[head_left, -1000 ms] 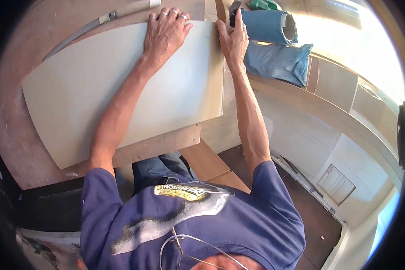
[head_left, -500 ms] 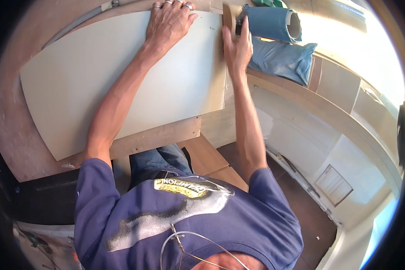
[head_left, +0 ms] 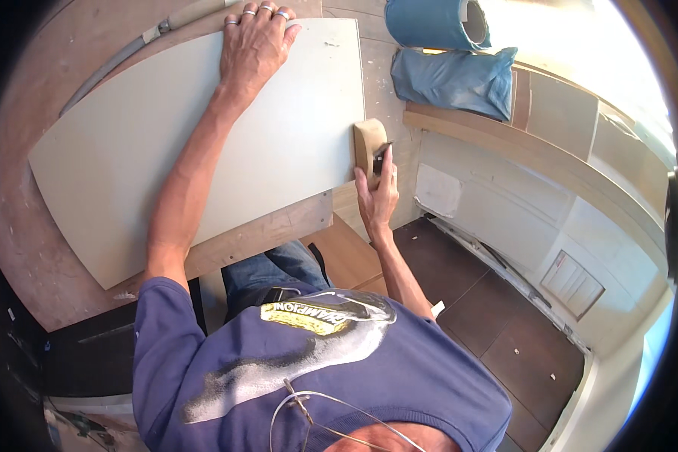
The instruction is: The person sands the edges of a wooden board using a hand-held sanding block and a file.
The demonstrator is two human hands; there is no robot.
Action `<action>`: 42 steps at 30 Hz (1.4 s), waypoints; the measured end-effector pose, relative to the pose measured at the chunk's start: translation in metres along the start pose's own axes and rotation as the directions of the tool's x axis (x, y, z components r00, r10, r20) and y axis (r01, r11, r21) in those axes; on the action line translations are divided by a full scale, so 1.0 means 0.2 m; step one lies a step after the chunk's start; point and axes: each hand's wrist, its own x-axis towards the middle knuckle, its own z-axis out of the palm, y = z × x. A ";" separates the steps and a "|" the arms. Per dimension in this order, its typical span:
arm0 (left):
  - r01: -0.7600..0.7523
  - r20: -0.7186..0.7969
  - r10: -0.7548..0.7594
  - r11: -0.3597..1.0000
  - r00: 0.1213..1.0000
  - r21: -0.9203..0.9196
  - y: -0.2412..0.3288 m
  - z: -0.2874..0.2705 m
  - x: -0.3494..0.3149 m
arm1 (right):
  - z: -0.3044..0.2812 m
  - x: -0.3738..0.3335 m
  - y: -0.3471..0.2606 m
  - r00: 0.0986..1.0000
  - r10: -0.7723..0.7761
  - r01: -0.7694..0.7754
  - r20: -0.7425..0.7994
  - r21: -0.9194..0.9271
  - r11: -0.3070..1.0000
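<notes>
while the left hand lies on the white panel, fingers bent over its far edge (can't tell if that grip's clamped), the right hand has its grip closed on a wooden plane against the panel's right edge. plane's long axis runs along that edge, free end pointing toward the panel's far right corner.

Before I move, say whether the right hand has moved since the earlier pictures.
Yes. Against the pale panel, the right hand has come along the right edge, from the far end to the near end, holding the wooden hand plane.
</notes>
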 end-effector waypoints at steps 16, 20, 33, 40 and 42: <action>-0.054 -0.104 0.055 0.998 0.993 0.009 -0.03 0.05 0.01 | -0.01 -0.04 0.04 1.000 -0.018 0.018 0.010 -0.021 1.000; -0.075 -0.141 0.074 0.997 0.987 -0.002 -0.01 0.03 0.02 | -0.13 -0.41 0.22 0.997 0.073 -0.073 -0.007 0.016 0.997; -0.056 -0.100 0.054 0.998 0.993 -0.009 -0.01 0.01 0.02 | 0.13 0.80 -0.20 0.990 -0.106 0.121 -0.089 0.187 0.975; -0.059 -0.116 0.056 0.998 0.992 -0.016 0.00 0.01 0.02 | 0.26 1.27 -0.39 0.975 -0.209 0.213 -0.080 0.051 0.976; -0.051 -0.089 0.047 0.998 0.995 -0.033 0.00 0.00 0.01 | 0.26 1.23 -0.37 0.963 -0.250 0.252 -0.104 0.003 0.968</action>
